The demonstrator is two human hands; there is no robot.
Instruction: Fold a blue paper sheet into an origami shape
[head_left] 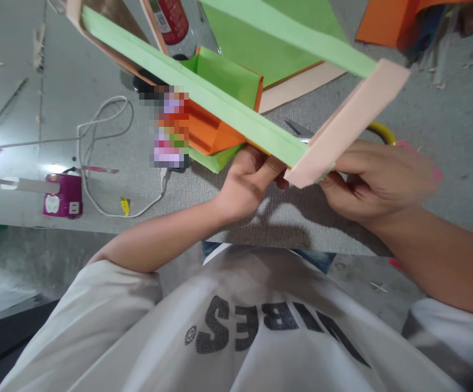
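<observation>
A large frame of folded paper strips, with a light green side [203, 95] and a pale pink end [350, 125], is raised over the table. My left hand [250, 179] is closed on the lower edge of the green side. My right hand [373, 177] pinches the frame near its pink corner, and its outer side is blurred. Behind the green side are a folded green paper piece [228, 76] and an orange folded piece [197, 128]. Scissors [299, 129] lie beyond the corner, partly hidden by the frame and my right hand.
A purple plug adapter [62, 196] and a looping white cable [93, 201] lie on the grey table [109, 128] at left. A red-labelled bottle [171, 22] stands at the back. Green sheet [269, 38] and orange paper [387, 22] lie farther back.
</observation>
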